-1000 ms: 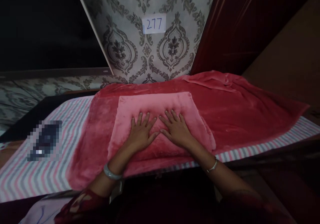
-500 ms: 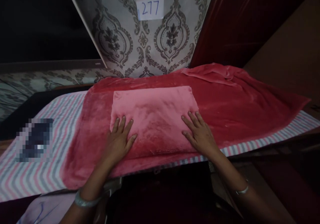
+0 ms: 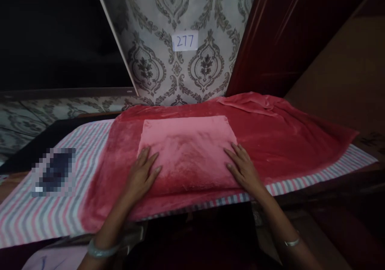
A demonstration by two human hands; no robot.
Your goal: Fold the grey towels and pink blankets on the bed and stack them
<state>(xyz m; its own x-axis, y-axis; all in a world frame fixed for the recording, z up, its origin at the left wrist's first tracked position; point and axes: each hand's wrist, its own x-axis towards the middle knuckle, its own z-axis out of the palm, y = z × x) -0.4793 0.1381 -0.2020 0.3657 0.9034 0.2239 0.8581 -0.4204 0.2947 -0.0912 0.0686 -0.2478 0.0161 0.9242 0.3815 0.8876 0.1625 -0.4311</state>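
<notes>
A red plush blanket (image 3: 279, 141) is spread over the table, with a lighter pink rectangle of plush fabric (image 3: 186, 141) lying flat at its middle. Whether that rectangle is a folded-over part of the blanket or a separate piece, I cannot tell. My left hand (image 3: 142, 173) rests on the rectangle's left edge, fingers spread. On its right edge lies my right hand (image 3: 242, 165), also with fingers apart. Neither hand grips the cloth.
Under the blanket is a striped cloth (image 3: 54, 218), which shows at the left and along the front edge. A blurred-out dark object (image 3: 55, 171) lies on it at left. Behind stand a dark screen (image 3: 60, 37) and a patterned wall with a paper (image 3: 185, 41) marked 277.
The camera view has tilted up, so the wall and blanket sit lower in the picture. Both hands stay at the sides of the pink rectangle, fingers still spread.
</notes>
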